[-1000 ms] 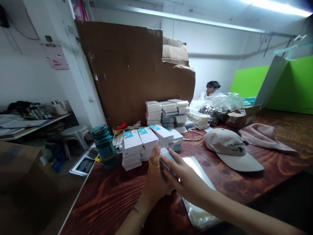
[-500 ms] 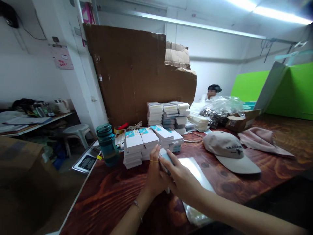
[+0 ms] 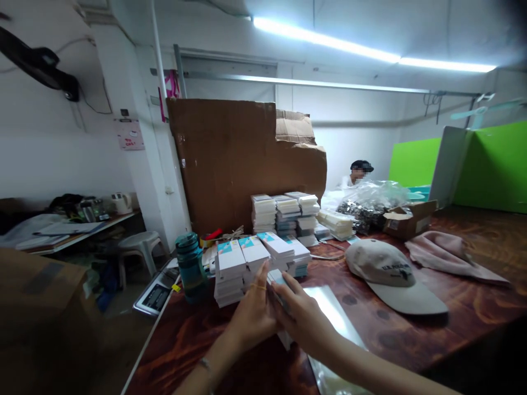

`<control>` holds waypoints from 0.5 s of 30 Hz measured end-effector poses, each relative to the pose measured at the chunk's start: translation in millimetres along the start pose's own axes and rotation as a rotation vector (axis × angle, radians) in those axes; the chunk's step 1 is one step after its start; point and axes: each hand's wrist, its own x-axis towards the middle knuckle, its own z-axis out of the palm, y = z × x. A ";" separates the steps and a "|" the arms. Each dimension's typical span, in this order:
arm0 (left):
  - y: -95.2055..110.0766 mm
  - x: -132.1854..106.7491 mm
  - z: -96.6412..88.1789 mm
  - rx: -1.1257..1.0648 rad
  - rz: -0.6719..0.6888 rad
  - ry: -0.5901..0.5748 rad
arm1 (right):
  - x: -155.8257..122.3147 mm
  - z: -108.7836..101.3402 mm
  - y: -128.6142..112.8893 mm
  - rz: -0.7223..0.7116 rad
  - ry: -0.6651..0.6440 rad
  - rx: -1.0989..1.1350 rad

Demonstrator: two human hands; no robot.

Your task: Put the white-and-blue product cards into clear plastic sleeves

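Note:
Between my two hands is a narrow stack of white cards (image 3: 276, 277), its top edge showing above the fingers and a lower corner below them. My left hand (image 3: 256, 310) is closed around its left side, thumb hidden. My right hand (image 3: 303, 314) grips the right side with fingers bent over it. Just beyond stand neat stacks of white cards with blue printed ends (image 3: 231, 260). Under my right forearm lies a shiny clear plastic sleeve pack (image 3: 335, 312) on the dark red wooden table (image 3: 173, 351).
A teal water bottle (image 3: 191, 271) stands at the table's left edge. Taller card stacks (image 3: 263, 214) rise behind, before a big cardboard sheet (image 3: 242, 164). To the right are a beige cap (image 3: 382, 271), a pink cloth (image 3: 444, 255) and an open carton (image 3: 409, 218). A person (image 3: 357, 171) sits beyond.
My view has tilted up, so the table and stacks appear lower in the picture. Both hands still hold the card stack, with only slight shifting of the fingers.

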 end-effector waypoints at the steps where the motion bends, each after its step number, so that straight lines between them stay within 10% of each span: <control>1: 7.1 1.2 -17.4 0.018 -0.021 -0.088 | -0.3 -0.3 1.0 -0.014 0.004 0.021; 8: 72.7 67.0 -114.5 0.226 -0.295 -0.379 | -1.3 3.0 16.2 -0.076 0.144 -0.036; 11: 92.4 120.0 -103.1 0.221 -0.303 -0.498 | 1.8 4.0 22.2 -0.134 0.232 -0.087; 15: 107.0 190.1 -32.8 0.194 -0.313 -0.753 | 10.0 17.9 22.0 -0.219 0.322 -0.251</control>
